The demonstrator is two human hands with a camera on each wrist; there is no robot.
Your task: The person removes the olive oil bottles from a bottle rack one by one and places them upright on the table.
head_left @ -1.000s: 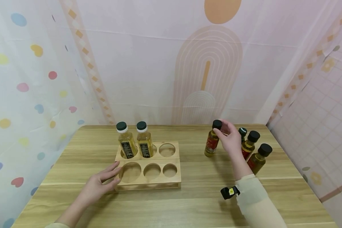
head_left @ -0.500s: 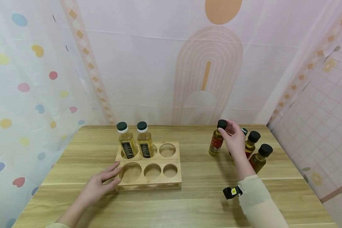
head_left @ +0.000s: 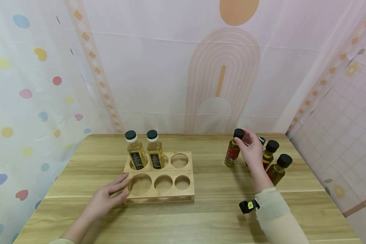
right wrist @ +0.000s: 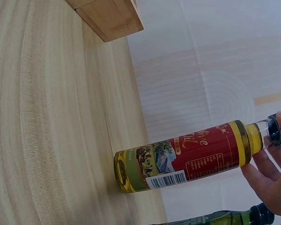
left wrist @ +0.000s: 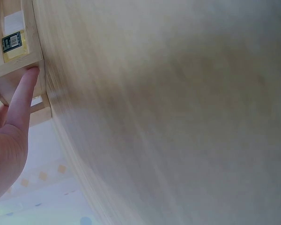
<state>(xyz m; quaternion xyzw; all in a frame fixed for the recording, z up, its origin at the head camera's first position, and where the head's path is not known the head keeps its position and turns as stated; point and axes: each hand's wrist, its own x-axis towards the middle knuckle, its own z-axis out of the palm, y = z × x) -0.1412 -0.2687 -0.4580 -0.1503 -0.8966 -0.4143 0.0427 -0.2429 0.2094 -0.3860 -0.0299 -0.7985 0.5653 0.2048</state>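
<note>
Grasping with right hand (head_left: 252,149) the black cap (head_left: 239,132) of a slim, cylindrical, transparent, red-labelled oil bottle (head_left: 232,152), near-upright over wood-grain desk (head_left: 213,217), unclear if touching. Resting left hand (head_left: 108,196), with fingers loosely extended, against end of pale wooden rack (head_left: 154,173) with round holes and two white-collared transparent bottles (head_left: 155,154) in back row.

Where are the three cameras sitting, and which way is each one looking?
Head: worn on the person's head, looking forward and down at the table; the left hand and right hand both show.
Left wrist: worn on that wrist, looking at one end of the wooden rack; part of the left hand shows at the left edge.
Right wrist: worn on that wrist, looking at the red-labelled bottle; the right hand's fingers show at the right edge.
Shared: head and right wrist both see that bottle.
</note>
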